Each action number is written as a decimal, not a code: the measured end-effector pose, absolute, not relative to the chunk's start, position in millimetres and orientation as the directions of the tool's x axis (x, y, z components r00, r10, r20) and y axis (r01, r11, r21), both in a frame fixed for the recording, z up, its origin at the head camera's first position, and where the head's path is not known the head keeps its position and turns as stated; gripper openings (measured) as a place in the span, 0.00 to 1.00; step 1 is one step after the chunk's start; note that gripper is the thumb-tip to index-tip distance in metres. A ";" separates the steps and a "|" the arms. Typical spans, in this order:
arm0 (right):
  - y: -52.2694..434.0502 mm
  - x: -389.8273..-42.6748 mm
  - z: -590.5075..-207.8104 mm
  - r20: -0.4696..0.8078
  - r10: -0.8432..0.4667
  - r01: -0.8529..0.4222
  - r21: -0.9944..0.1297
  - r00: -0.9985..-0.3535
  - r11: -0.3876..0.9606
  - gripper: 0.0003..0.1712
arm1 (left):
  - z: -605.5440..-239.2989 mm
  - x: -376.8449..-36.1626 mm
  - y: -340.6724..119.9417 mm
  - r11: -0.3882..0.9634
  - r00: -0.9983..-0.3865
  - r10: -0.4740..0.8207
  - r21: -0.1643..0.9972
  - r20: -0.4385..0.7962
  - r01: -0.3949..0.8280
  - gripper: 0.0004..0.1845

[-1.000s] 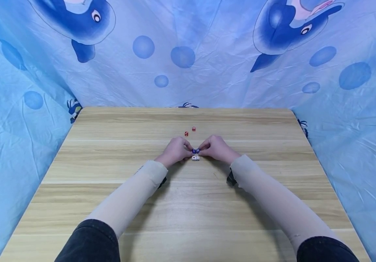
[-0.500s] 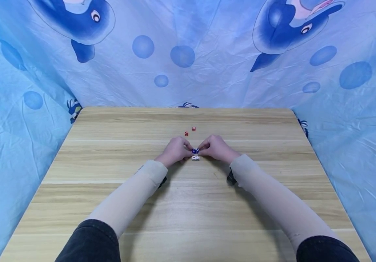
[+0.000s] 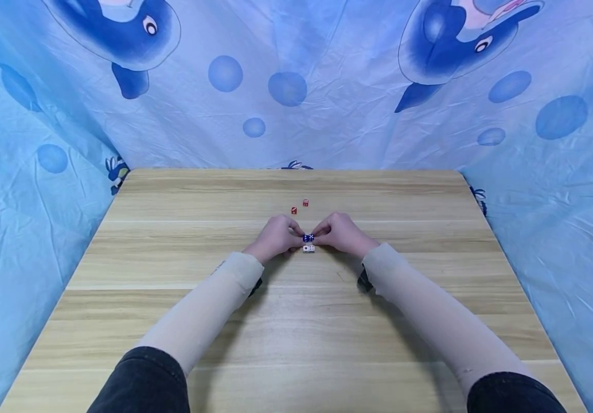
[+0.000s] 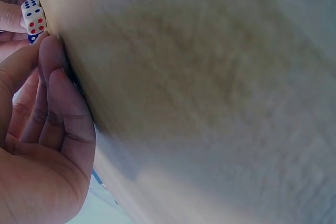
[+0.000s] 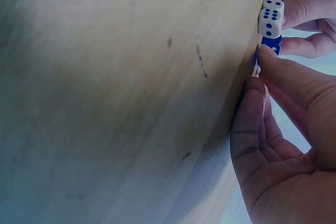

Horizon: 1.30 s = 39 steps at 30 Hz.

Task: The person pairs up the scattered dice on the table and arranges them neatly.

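Two dark blue dice [image 3: 308,237] stand side by side between my fingertips at the middle of the table. My left hand [image 3: 277,233] pinches the left blue die, and my right hand [image 3: 343,233] pinches the right one from the opposite side. Just nearer to me sit two white dice [image 3: 309,249], also side by side. From the right wrist, the white dice [image 5: 271,19] partly cover the blue die [image 5: 272,44] behind them. Blue shows only as a sliver beside the white dice [image 4: 34,18] in the left wrist view; fingers hide the rest.
Beyond my hands, two red dice [image 3: 293,210] lie apart on the wooden table [image 3: 296,332]. A blue cloth with dolphins [image 3: 255,51] hangs along the back and sides of the table.
The blue dice have shifted very slightly left between my fingertips, and the small gap between them looks narrower. Both hands keep nearly the same place; the white and red dice stay put.
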State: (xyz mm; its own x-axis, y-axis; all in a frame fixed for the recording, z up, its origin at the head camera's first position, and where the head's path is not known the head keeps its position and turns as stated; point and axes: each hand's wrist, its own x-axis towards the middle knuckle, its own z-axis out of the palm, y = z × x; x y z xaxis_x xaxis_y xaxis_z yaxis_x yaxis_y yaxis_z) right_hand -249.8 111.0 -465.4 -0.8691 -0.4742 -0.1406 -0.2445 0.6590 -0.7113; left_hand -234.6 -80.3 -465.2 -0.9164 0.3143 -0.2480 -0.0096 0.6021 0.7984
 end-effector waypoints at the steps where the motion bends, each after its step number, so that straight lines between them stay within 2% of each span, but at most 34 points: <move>1: 111.2 -249.9 -465.1 -0.139 -0.474 -0.245 -0.711 -0.870 0.659 0.10 | -465.0 -234.7 -80.4 0.602 -0.916 0.315 0.799 -0.248 -0.010 0.09; 9: 113.0 -250.2 -465.5 -0.151 -0.463 -0.229 -0.713 -0.873 0.663 0.10 | -464.3 -234.6 -83.4 0.611 -0.925 0.300 0.791 -0.234 -0.002 0.14; 17: 114.8 -249.9 -465.9 -0.169 -0.449 -0.210 -0.706 -0.877 0.676 0.10 | -459.5 -237.6 -99.4 0.587 -0.923 0.265 0.806 -0.278 -0.074 0.22; 26: 114.0 -249.5 -464.6 -0.188 -0.439 -0.184 -0.716 -0.878 0.674 0.10 | -458.3 -254.6 -109.9 0.522 -0.952 0.200 0.847 -0.233 -0.098 0.25; 39: 111.8 -250.5 -461.2 -0.196 -0.432 -0.174 -0.714 -0.881 0.679 0.10 | -460.6 -274.0 -109.8 0.515 -0.951 0.134 0.839 -0.278 -0.172 0.23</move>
State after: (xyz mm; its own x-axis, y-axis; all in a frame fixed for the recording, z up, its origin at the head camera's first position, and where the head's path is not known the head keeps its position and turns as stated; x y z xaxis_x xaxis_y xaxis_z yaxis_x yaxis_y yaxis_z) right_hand -250.5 111.8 -461.2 -0.8805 -0.4315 -0.1960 -0.1738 0.6787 -0.7135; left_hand -274.0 -109.8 -460.6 -0.9511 0.1345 -0.2780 -0.1724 0.5154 0.8394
